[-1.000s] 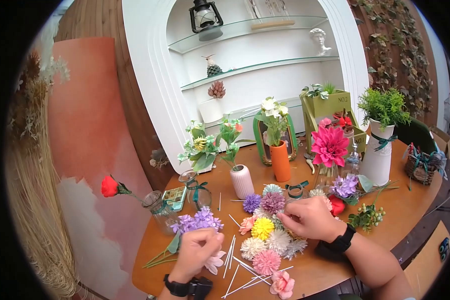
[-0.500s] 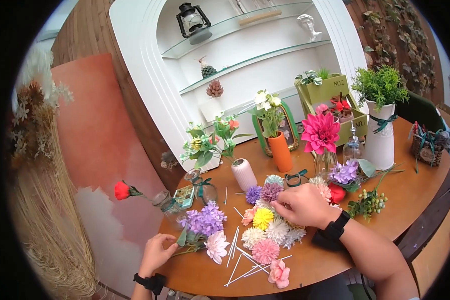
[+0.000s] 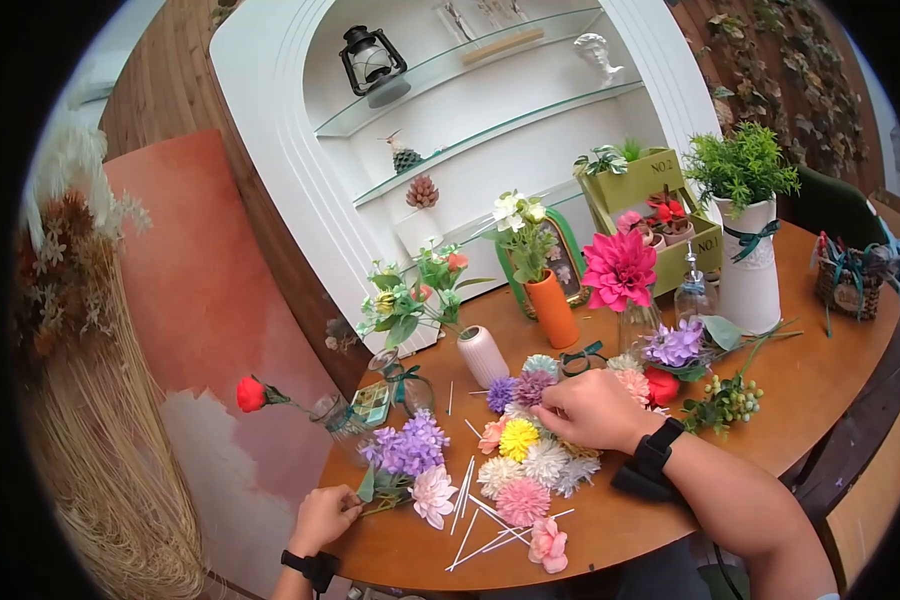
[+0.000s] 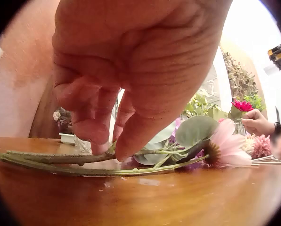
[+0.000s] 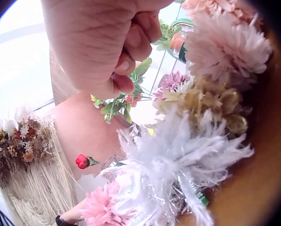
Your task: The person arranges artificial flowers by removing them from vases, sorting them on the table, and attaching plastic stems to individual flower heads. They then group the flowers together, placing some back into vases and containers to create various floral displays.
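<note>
Head view: one hand on green stems, the other above a group of flower heads

The left hand (image 3: 327,518) pinches the green stems (image 4: 60,158) between thumb and finger, low over the table (image 3: 400,550). Next to it lie the purple flowers (image 3: 408,445) and a pale pink flower (image 3: 433,496). The right hand (image 3: 595,410) has the fingers curled inward, and no object is visible in them. It is above the group of flower heads, near the mauve one (image 3: 534,388) and the yellow one (image 3: 519,439).

Concerning the progress, the work looks partly done, in my judgement. A red rose (image 3: 251,394) stands in a glass jar, and the pink vase (image 3: 483,357) and the orange vase (image 3: 551,312) carry flowers also. Many flower heads and the stems by the left hand are outside of any vase, and thin white sticks (image 3: 463,495) lie loose between them.

The table is of brown wood, with a rounded edge. Behind it is a white cabinet (image 3: 270,180) with glass shelves and a black lantern (image 3: 373,62). Dried grass (image 3: 150,450) hangs at the left side.
</note>
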A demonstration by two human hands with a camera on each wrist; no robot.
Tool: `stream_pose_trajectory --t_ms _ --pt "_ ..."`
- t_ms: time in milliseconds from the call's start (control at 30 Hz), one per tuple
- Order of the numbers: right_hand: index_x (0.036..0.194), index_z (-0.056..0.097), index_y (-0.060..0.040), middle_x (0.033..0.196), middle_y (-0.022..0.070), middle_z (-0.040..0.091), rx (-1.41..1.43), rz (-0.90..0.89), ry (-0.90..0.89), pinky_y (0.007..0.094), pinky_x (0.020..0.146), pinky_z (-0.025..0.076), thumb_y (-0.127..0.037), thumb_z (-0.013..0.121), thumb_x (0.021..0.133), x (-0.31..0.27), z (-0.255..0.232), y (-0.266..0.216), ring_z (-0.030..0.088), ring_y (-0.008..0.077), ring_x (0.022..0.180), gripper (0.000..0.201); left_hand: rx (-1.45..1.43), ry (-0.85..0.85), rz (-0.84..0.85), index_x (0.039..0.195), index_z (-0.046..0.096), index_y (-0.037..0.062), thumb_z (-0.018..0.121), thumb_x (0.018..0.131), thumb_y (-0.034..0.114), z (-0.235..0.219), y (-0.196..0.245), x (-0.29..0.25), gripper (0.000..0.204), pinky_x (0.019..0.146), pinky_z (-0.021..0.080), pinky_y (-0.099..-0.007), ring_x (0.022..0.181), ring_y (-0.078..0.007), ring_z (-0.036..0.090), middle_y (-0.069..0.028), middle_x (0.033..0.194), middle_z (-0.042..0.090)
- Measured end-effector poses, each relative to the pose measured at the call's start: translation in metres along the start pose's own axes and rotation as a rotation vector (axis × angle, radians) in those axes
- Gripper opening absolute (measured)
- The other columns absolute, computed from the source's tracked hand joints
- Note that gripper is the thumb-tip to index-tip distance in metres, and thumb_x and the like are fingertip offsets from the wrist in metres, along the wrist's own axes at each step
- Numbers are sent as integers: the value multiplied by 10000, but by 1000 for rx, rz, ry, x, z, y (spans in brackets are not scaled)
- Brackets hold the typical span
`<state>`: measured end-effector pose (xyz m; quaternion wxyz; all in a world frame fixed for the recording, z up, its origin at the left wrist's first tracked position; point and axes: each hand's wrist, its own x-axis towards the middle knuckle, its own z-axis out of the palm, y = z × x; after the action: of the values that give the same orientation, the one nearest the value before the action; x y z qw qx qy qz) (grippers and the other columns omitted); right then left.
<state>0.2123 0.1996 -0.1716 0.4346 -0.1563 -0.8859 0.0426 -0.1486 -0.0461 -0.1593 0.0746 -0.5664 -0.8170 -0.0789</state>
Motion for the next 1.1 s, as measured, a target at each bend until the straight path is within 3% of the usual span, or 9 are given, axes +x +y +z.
stream_pose_trajectory --t_ms 100,500,600,667,800,1100 --pt "668 606 -63 587 108 590 18 -42 65 413 534 477 -213 647 831 0 4 2 603 299 554 226 -24 -1 7 839 684 97 730 733 206 -1 -3 0 158 685 522 -409 770 -314 663 -92 781 691" --pt "665 606 -62 591 117 594 0 -24 27 422 543 478 -225 639 839 0 2 -1 610 307 570 241 96 -32 48 799 663 58 719 745 190 -1 -2 -3 153 689 510 -438 778 -342 645 -136 785 669" --pt "668 608 -63 593 116 596 -9 -23 31 422 542 478 -230 640 841 -1 2 -1 611 307 570 243 -14 65 41 804 629 24 710 746 105 3 -5 -1 128 664 500 -432 753 -354 633 -157 765 647" --pt "668 607 -63 594 116 597 -12 -23 28 421 542 478 -232 640 841 -1 3 0 611 306 570 244 -114 225 84 804 586 -6 697 738 18 3 -5 -1 131 635 481 -417 710 -362 609 -172 748 615" --pt "666 605 -64 594 116 595 -11 -22 20 421 540 477 -235 642 841 -1 3 0 610 305 569 247 -122 347 130 805 562 -18 679 737 -32 3 -10 1 136 596 460 -393 650 -346 576 -172 738 587" --pt "668 592 -61 589 124 587 -8 -17 6 426 541 475 -232 641 840 -1 4 -1 605 312 566 247 -321 517 93 848 574 -30 645 790 -42 -10 16 1 92 536 410 -306 567 -187 502 -119 697 545"
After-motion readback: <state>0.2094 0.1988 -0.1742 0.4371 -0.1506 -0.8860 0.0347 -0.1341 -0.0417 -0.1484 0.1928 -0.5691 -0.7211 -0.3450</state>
